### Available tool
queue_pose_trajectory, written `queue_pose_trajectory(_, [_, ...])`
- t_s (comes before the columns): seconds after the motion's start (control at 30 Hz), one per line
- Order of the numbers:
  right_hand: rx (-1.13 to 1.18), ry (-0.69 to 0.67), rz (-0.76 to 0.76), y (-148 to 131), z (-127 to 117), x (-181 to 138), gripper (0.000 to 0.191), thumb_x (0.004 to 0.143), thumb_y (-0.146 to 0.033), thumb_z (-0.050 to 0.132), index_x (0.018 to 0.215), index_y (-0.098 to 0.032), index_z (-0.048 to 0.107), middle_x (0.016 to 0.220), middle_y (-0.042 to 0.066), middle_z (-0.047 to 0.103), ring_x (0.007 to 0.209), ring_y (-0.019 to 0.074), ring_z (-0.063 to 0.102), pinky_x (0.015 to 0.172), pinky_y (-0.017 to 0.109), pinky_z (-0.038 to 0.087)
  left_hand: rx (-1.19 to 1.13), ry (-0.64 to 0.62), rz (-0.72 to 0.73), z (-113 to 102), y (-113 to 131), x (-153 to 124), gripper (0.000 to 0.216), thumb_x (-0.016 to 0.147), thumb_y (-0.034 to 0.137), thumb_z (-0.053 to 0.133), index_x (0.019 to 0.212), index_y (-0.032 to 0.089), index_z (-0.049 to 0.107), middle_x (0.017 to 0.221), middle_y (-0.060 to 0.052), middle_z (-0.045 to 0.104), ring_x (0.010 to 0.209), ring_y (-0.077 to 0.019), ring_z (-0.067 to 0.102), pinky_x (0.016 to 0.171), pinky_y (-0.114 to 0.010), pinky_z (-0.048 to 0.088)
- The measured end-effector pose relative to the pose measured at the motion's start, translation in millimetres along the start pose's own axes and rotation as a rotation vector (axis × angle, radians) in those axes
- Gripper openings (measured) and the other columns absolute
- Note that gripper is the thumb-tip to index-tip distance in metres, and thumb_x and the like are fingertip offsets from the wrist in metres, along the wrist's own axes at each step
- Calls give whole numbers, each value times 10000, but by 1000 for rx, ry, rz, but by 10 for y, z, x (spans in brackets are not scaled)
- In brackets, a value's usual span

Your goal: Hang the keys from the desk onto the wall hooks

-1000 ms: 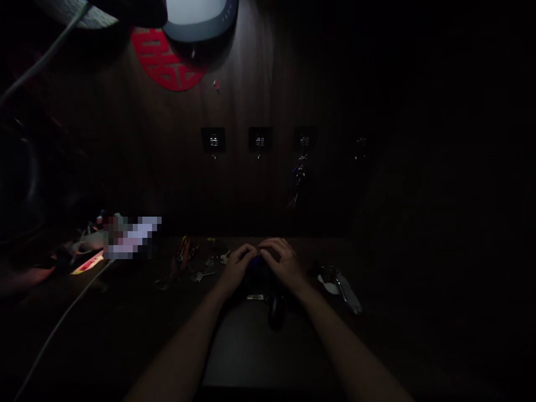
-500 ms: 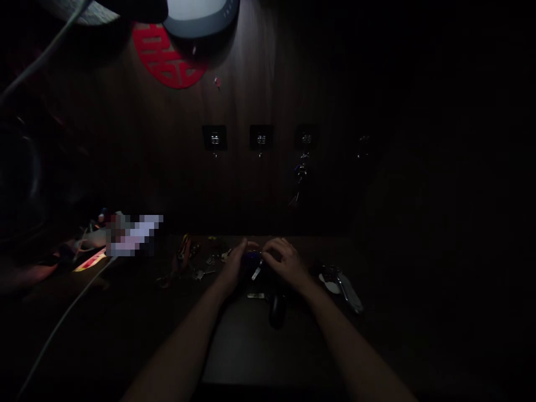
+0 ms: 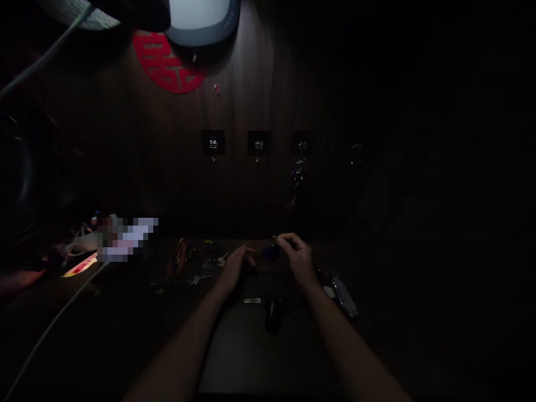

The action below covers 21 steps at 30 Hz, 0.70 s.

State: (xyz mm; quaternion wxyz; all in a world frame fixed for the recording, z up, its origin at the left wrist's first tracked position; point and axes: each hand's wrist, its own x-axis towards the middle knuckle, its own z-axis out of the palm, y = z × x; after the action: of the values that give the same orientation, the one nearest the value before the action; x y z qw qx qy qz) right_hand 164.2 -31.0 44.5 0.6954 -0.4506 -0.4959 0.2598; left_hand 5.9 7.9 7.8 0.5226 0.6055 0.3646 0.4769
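Observation:
In the dim light, my right hand (image 3: 298, 257) is closed in a pinch, and a small key ring with a blue fob (image 3: 271, 253) hangs from its fingertips. Shadow hides the ring's finer parts. To the left of it, my left hand (image 3: 237, 267) is open, fingers apart and curved, apart from the fob. Between my forearms on the dark surface lies a black car key (image 3: 273, 315) with its metal blade pointing left. Several loose keys (image 3: 200, 278) are scattered to the left of my left hand.
A bunch with a long silver piece (image 3: 344, 296) lies right of my right wrist. Keys (image 3: 297, 178) hang from a wall hook (image 3: 302, 144); more hooks line the wall. A white cable (image 3: 58, 310) runs down the left, near a lit, blurred screen (image 3: 129, 240).
My hands have moved apart. The blue fob has gone right and up with my right hand, and my left hand has let go. The view has shifted slightly.

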Motion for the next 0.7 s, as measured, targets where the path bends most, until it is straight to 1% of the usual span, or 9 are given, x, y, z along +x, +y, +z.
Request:
queue_pose_trajectory(0.13, [291,74,173,-17,-9,33,155,648,-341,685,705,-204,642,790,-6,665,761,144,588,704,261,434,72,-7,53,-19,-28,13,493,812,565,358,874,148,613,602,-20,605,610,-154,546,647,-278,408])
queue_pose_trajectory(0.2, [361,91,191,-54,-23,46,152,631,-326,703,692,-200,644,809,0,684,803,144,598,744,260,436,60,-4,59,-28,-43,18,483,820,553,354,875,148,610,611,-20,605,609,-150,542,644,-277,407])
queue_pose_trajectory(0.33, [428,138,157,-109,-92,114,147,622,-315,710,680,-197,644,823,6,702,845,142,604,806,275,429,-18,1,56,-37,-62,26,476,815,553,373,884,141,600,608,-16,600,570,-135,525,603,-266,407])
queue_pose_trajectory(0.47, [349,213,84,-161,-176,283,141,614,-297,712,682,-190,648,778,-6,691,819,134,603,817,278,423,-53,-5,40,-42,-81,43,475,810,558,383,894,142,595,602,-13,602,555,-127,518,586,-260,405])
queue_pose_trajectory(0.57, [319,256,7,-265,-214,485,147,606,-299,710,668,-192,630,712,-30,664,738,114,595,762,260,435,-57,-9,37,-52,-115,74,484,803,571,380,887,144,591,591,-7,597,547,-124,514,584,-259,402])
queue_pose_trajectory(0.7, [246,317,-69,-491,-242,823,165,604,-314,697,653,-190,601,666,-37,635,667,107,580,678,249,440,-42,-19,32,-59,-161,112,512,784,601,380,884,144,589,588,-8,598,537,-127,511,574,-262,393])
